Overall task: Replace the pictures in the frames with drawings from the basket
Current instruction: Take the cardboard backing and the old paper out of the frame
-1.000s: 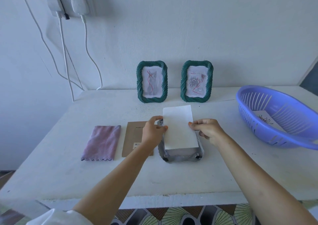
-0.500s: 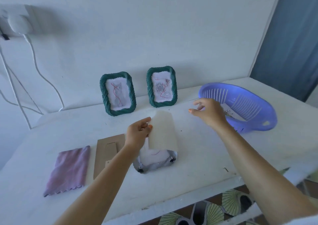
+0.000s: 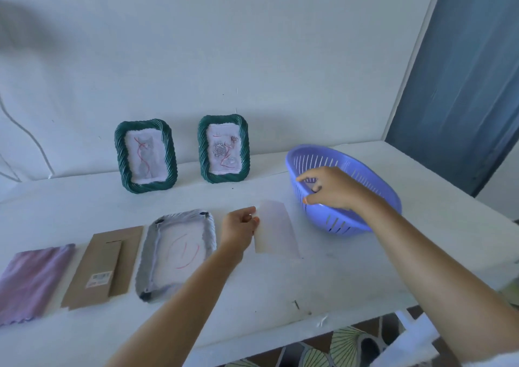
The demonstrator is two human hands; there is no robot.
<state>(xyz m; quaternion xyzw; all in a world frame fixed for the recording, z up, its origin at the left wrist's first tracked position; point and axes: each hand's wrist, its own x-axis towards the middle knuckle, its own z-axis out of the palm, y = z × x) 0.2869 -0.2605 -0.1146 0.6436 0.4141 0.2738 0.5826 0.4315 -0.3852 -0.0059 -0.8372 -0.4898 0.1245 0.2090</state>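
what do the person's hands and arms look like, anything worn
Both forearms are bare; no watch, bracelet or ring shows. The left hand and right hand have orange-painted nails.

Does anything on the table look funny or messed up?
One frame lies flat and taken apart, its cardboard back beside it, while the other two frames stand upright at the wall. The left hand holds a white sheet just right of it.
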